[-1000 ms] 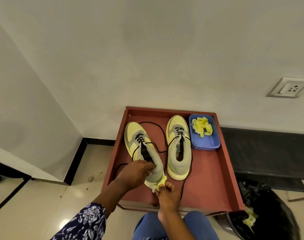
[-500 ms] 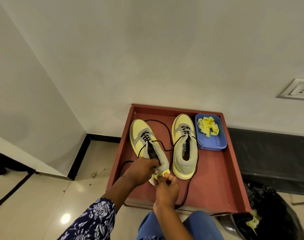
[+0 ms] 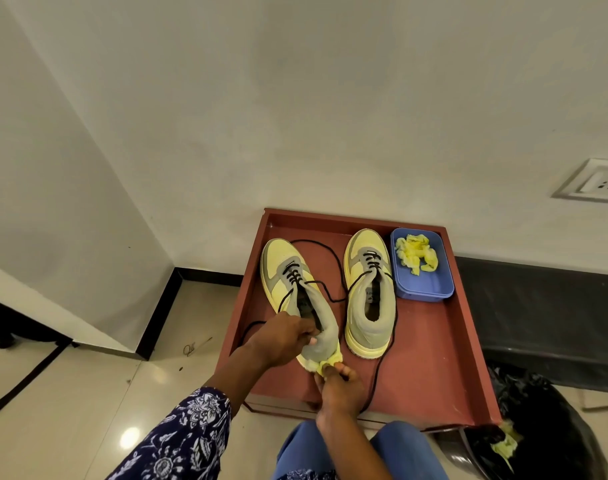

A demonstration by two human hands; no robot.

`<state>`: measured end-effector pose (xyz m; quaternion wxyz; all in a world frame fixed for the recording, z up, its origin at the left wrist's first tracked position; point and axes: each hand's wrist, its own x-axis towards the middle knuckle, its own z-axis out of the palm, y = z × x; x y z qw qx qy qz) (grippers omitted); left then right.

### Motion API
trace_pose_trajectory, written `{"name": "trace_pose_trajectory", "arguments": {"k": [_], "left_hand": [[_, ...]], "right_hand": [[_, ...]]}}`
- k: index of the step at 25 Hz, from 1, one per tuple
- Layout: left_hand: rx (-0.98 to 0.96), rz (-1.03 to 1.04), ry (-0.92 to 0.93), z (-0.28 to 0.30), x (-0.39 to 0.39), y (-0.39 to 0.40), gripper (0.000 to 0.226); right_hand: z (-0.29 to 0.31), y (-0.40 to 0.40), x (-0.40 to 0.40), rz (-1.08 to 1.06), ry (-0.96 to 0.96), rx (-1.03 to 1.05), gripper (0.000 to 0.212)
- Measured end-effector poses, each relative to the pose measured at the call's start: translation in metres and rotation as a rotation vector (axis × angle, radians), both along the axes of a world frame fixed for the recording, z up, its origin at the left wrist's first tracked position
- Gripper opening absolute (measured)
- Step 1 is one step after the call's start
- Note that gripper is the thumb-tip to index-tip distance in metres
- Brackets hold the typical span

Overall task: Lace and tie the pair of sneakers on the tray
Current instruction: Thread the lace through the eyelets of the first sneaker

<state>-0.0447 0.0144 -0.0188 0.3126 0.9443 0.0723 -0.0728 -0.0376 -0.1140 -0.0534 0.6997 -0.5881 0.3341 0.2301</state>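
Note:
Two yellow and grey sneakers stand on a red-brown tray [image 3: 430,358]. The left sneaker [image 3: 288,271] has black laces only near the toe, with long loose ends trailing over the tray. My left hand [image 3: 282,337] grips its grey collar at the heel. My right hand [image 3: 337,382] pinches a crumpled yellow wad [image 3: 327,361] at the heel of that sneaker. The right sneaker [image 3: 368,292] stands beside it, laced part way, its black lace [image 3: 378,372] running down toward the tray's front edge.
A blue tub [image 3: 430,289] with yellow crumpled wads sits in the tray's far right corner. A black bin bag [image 3: 552,427] with more yellow wads lies at the right. Walls close in behind and left; a wall socket [image 3: 593,183] is at right.
The view has shifted a little. My left hand keeps its grip on the left sneaker's collar, and my right hand stays pinched on the yellow wad at the heel.

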Motion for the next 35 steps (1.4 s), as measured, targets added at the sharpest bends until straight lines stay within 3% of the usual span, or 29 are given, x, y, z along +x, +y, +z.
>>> {"name": "trace_pose_trajectory", "arguments": {"k": [10, 19, 27, 29, 35], "left_hand": [[0.002, -0.003, -0.003, 0.003, 0.001, 0.001, 0.025], [0.023, -0.002, 0.004, 0.006, 0.002, -0.001, 0.026], [0.022, -0.006, 0.01, 0.006, 0.001, 0.0, 0.024], [0.023, -0.003, 0.016, 0.005, 0.001, 0.0, 0.024], [0.013, 0.014, 0.033, 0.005, 0.001, -0.002, 0.026]], "right_hand": [[0.022, 0.012, 0.001, -0.001, -0.042, 0.078, 0.017], [0.02, 0.025, -0.016, 0.226, -0.255, -0.184, 0.027], [0.025, 0.008, 0.005, 0.074, -0.206, -0.176, 0.021], [0.029, 0.0, 0.021, 0.125, -0.241, -0.203, 0.011], [0.034, -0.001, 0.03, 0.311, -0.381, -0.354, 0.022]]}}
